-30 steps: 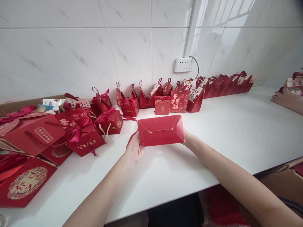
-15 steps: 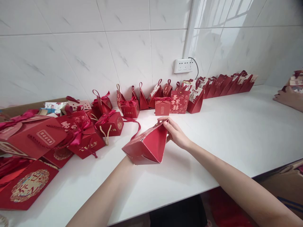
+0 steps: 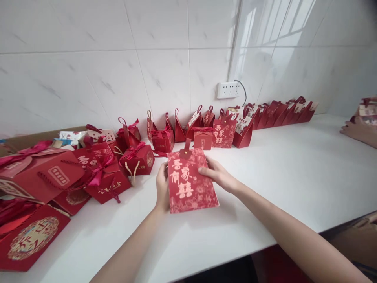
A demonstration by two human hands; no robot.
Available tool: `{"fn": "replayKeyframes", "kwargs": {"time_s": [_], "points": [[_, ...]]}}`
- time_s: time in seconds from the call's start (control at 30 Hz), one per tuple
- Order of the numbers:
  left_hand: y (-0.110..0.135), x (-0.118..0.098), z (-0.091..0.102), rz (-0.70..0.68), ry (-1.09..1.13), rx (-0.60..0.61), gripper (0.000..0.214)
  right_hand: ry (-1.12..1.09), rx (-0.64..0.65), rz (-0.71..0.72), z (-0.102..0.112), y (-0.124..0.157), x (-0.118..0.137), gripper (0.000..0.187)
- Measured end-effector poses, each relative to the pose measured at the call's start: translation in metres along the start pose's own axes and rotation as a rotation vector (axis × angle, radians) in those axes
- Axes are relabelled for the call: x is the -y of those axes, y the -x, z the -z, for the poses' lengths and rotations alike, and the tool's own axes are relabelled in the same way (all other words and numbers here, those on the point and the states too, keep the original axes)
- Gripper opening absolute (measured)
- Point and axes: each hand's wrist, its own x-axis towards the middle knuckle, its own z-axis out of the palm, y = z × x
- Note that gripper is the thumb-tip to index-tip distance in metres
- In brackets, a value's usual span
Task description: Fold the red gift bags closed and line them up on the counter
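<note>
One red box (image 3: 203, 192), floral front (pale lettering (image 3: 185, 191)), dark red loop (image 3: 187, 144).

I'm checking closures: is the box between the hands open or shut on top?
Shut, apparently: on the box, the scalloped tab laps the front's top edge.

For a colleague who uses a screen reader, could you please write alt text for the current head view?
A person's left hand and right hand hold a red box with pale characters over a white table. More red boxes crowd the left and line the tiled wall; another person's hand shows at far right.
</note>
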Motion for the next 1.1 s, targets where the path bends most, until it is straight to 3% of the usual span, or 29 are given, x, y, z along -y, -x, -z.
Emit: {"fn": "replayKeyframes", "kwargs": {"time_s": [0.07, 0.1, 0.2, 0.27, 0.4, 0.63, 0.87, 1.1], "points": [[-0.004, 0.001, 0.002, -0.076, -0.083, -0.04, 0.024, 0.038, -0.001, 0.05, 0.0, -0.002, 0.003, 0.043], [-0.007, 0.003, 0.004, -0.098, -0.128, -0.076, 0.024, 0.08, -0.066, 0.105, 0.001, -0.005, 0.004, 0.039], [-0.016, 0.012, 0.009, -0.092, -0.204, -0.174, 0.028, 0.283, -0.433, 0.318, 0.01, -0.019, -0.003, 0.035], [-0.021, 0.017, 0.011, -0.069, -0.226, -0.18, 0.031, 0.541, -0.574, 0.334, 0.017, -0.031, -0.014, 0.035], [-0.02, 0.025, 0.01, -0.039, -0.307, -0.108, 0.034, 0.981, -0.493, 0.122, 0.022, -0.05, -0.037, 0.049], [-0.007, 0.035, 0.002, -0.136, -0.503, 0.07, 0.028, 1.243, -0.455, -0.067, -0.008, -0.083, -0.032, 0.04], [-0.005, 0.035, 0.002, -0.2, -0.644, 0.17, 0.027, 1.363, -0.43, -0.122, -0.047, -0.133, -0.022, 0.043], [-0.002, 0.035, 0.0, -0.152, -0.701, 0.242, 0.03, 1.373, -0.358, -0.258, -0.031, -0.156, -0.005, 0.035]]}}
